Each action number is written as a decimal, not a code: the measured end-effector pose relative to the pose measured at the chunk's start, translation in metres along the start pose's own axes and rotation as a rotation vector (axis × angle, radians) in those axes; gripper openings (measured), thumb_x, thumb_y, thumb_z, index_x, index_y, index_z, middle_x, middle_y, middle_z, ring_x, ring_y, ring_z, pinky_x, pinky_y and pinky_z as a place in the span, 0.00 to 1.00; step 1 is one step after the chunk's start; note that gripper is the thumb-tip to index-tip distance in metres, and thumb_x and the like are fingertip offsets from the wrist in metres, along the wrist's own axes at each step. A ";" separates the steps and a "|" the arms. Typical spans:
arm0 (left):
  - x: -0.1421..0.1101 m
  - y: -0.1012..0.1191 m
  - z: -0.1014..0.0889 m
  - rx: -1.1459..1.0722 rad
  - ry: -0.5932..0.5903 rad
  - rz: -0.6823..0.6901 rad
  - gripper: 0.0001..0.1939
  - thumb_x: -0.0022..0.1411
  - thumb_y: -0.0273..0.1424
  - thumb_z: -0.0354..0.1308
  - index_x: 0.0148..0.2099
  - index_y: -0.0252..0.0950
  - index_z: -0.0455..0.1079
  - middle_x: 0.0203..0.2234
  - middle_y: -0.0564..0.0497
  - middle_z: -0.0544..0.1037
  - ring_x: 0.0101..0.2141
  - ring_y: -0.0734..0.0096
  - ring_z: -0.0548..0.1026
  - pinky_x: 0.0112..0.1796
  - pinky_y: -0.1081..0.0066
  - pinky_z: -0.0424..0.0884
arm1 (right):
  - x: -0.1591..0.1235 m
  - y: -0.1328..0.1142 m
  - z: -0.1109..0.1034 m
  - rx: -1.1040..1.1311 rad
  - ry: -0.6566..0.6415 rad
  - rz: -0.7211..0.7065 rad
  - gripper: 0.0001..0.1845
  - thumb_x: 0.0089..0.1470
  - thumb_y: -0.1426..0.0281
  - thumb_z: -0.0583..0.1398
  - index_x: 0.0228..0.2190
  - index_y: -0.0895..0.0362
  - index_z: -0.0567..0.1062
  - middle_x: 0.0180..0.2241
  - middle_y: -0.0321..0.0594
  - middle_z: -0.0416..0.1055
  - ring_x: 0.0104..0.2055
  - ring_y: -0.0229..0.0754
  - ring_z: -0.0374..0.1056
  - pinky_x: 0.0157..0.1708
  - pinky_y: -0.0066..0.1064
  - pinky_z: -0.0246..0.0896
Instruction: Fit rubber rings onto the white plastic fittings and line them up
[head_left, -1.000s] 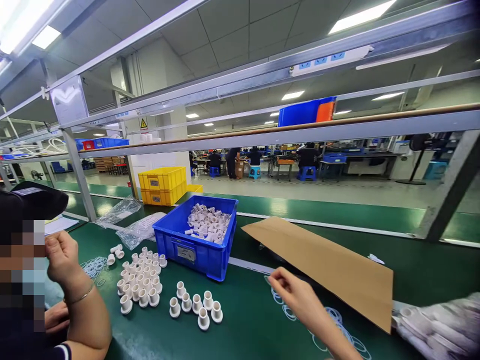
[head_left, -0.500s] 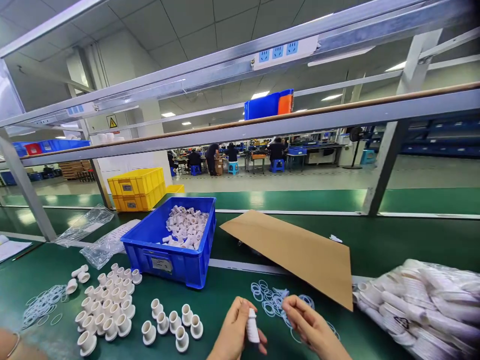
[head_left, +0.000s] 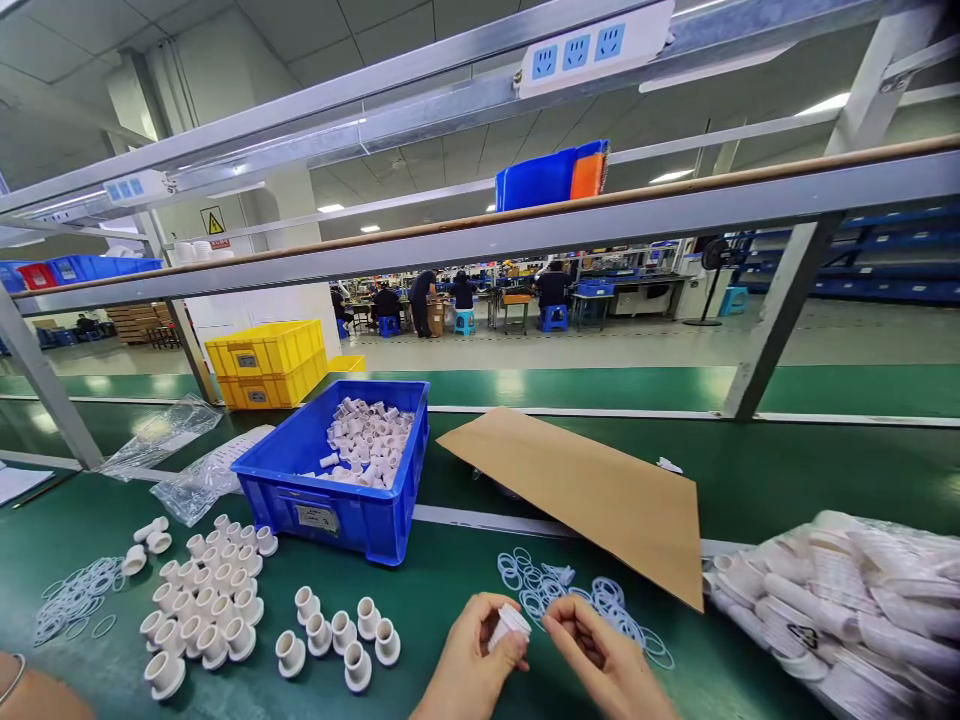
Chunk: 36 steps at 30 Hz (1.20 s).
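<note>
1. The left hand [head_left: 469,660] is clamped around a small white plastic fitting [head_left: 508,625], low at the centre of the view above the green table [head_left: 450,590].
2. The right hand [head_left: 592,655] pinches its fingertips together just beside the fitting's top; whether it holds anything, I cannot tell.
3. Clear rubber rings [head_left: 577,600] lie scattered just beyond both hands.
4. To the left stand a row of white fittings [head_left: 337,640] and a larger cluster [head_left: 202,600].
5. Behind them sits a blue bin [head_left: 337,480] of white parts, with a cardboard sheet [head_left: 592,495] to its right.
6. A bag of white pieces [head_left: 840,600] lies at far right.
</note>
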<state>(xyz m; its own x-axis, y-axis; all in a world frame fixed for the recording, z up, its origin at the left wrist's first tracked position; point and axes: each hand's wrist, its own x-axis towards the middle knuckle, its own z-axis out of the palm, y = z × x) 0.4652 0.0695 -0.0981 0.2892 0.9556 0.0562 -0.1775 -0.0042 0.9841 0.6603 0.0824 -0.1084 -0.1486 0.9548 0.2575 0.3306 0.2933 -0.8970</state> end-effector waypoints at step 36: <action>-0.004 0.003 0.006 -0.126 -0.089 -0.126 0.30 0.60 0.55 0.64 0.43 0.29 0.76 0.35 0.47 0.73 0.31 0.75 0.73 0.33 0.73 0.74 | -0.006 -0.029 -0.007 -0.002 -0.240 -0.023 0.23 0.66 0.49 0.54 0.34 0.50 0.80 0.33 0.39 0.75 0.36 0.46 0.71 0.37 0.33 0.63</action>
<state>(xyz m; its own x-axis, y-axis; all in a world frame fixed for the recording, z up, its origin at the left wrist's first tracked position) 0.4693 0.0639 -0.0945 0.3974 0.9165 -0.0456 -0.2496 0.1558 0.9557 0.6587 0.0684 -0.0816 -0.3736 0.9089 0.1851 0.3265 0.3156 -0.8909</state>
